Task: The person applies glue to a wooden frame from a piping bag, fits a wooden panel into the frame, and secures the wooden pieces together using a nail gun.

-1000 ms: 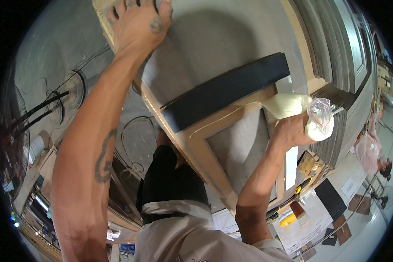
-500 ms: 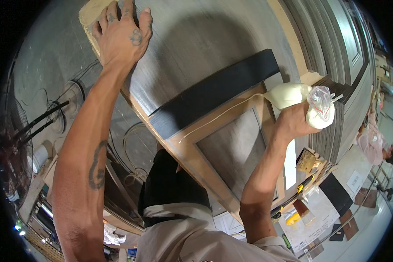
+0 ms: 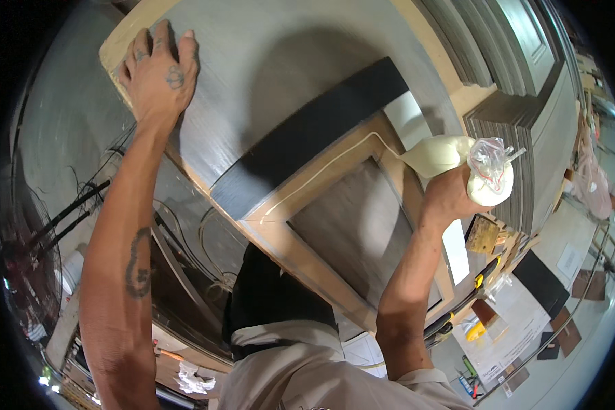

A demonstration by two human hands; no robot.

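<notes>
My right hand (image 3: 447, 197) is wrapped round a clear plastic bag (image 3: 441, 156) full of cream-coloured paste, its narrow tip pointing left. From that tip a thin cream bead (image 3: 321, 168) runs along the far rail of a wooden panel frame (image 3: 287, 240) and bends at the corner onto the right-hand side. My left hand (image 3: 158, 83) lies flat with fingers spread on the grey board (image 3: 219, 41), near its left edge; nothing is in it. A black strip (image 3: 314, 130) lies across the board just beyond the frame. White strips (image 3: 406, 119) show along the frame's right side.
Stacked grey panels (image 3: 502, 126) stand at the right of the board. At lower right are a yellow-handled brush (image 3: 477, 331), a yellow-black tool (image 3: 486, 272) and a sponge-like block (image 3: 482, 234). Cables (image 3: 212, 232) trail on the floor at left. A person (image 3: 594, 181) is at the far right.
The bag's tip has passed the frame's far right corner and come nearer me, and the bead now bends round that corner. My left hand stays on the board; the whole view has shifted slightly.
</notes>
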